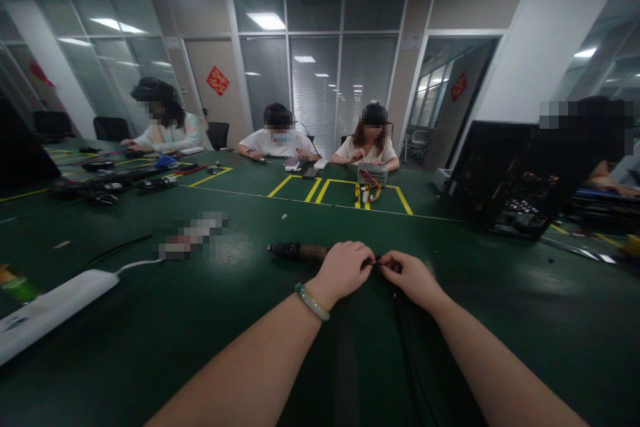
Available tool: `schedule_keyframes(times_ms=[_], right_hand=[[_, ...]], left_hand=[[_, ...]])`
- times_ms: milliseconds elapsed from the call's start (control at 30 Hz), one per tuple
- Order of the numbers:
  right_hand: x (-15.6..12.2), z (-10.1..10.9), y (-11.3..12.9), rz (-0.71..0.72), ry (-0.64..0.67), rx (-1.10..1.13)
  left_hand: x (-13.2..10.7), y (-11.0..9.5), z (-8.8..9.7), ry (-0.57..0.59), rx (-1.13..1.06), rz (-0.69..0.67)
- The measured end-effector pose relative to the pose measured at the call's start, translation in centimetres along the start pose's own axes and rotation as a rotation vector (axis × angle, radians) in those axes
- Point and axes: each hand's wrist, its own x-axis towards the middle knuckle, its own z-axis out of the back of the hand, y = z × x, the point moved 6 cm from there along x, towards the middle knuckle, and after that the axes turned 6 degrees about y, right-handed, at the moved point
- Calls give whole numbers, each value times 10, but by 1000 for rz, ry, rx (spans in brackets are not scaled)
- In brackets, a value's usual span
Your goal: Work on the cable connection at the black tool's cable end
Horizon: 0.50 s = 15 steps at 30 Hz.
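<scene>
Left hand [345, 272] grasps brown-and-black cylindrical tool [300, 252]; right hand [411, 280] pinches tiny piece [378, 261], unidentifiable, at its right end; black cable [408, 347] runs near right.

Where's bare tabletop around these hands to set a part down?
Bare table shows right of the right forearm, nearer than the black case; another patch lies between the white power strip and the left forearm. It's crowded at the far left with dark clutter and centrally, with the dark tool at the left hand and black cord by the right hand.
</scene>
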Motion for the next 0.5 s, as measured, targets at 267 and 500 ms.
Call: schedule_keyframes(times_ms=[267, 500], right_hand=[[-1, 1, 2, 5, 0, -1], [-1, 1, 2, -6, 0, 41]], left_hand=[[0, 1, -2, 5, 21, -12], [0, 0, -1, -2, -2, -12]])
